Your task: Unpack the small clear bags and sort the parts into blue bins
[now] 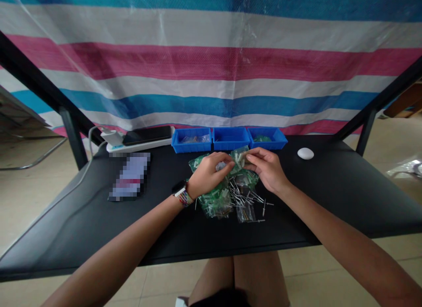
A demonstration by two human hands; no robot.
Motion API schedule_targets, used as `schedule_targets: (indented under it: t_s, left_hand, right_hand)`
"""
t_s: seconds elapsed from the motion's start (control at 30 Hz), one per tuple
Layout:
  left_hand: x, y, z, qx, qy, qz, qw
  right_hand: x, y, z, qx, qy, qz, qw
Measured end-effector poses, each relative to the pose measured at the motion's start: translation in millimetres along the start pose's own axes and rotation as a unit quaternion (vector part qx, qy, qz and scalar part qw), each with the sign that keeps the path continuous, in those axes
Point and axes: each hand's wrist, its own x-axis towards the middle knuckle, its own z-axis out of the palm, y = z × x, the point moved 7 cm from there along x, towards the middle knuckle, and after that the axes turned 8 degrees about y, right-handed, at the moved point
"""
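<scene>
My left hand (209, 173) and my right hand (267, 168) meet above a heap of small clear bags with green parts (217, 201) on the black table (329, 197). Both hands pinch one small clear bag (238, 159) between their fingertips, held just over the heap. Loose metal pins (247, 197) lie scattered among the bags below my right hand. A watch with a coloured band sits on my left wrist.
Three blue bins (229, 139) stand in a row at the table's back edge. A white power strip (138, 144) with a dark phone on it lies back left, a blurred card (130, 175) in front of it, a white oval object (305, 153) back right. A striped tarp hangs behind.
</scene>
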Motion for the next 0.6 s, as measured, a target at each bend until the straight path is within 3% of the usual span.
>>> schedule_targets:
  t_s: [0.2,0.6]
  left_hand:
    - [1.5,-8.0,-7.1,-0.054,0.048,-0.047,0.996]
    - [0.9,-19.6,-1.3,-0.211,0.062,-0.105,0.970]
  right_hand:
    - [-6.5,2.5,8.7,-0.007,-0.022,0.013,1.000]
    - [-8.1,4.5,14.0,-0.028,-0.068,0.073,0.995]
